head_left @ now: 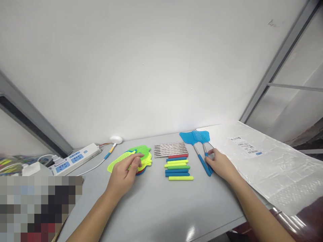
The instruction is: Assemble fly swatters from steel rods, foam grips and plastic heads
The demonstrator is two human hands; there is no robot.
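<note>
My left hand [126, 171] is over a pile of fly swatter heads [117, 162] in yellow, green, blue and red. Its fingers are curled in towards the thumb, and what they hold, if anything, is hidden. Two blue fly swatters with metal rods lie at the right, their heads overlapping. My right hand [220, 163] has its thumb and fingers closed around the blue handle of the right-hand fly swatter [202, 136]. The other fly swatter [187, 137] lies just left of it. Several coloured handles [178, 169] lie in a stack of rows between my hands, below a row of metal rods [170, 149].
A white power strip [85, 153] with plugs and a cable stands at the left, near a round white device [116, 139]. White plastic packaging with a label [247, 148] covers the table's right side. A wall rises behind the grey table [151, 208].
</note>
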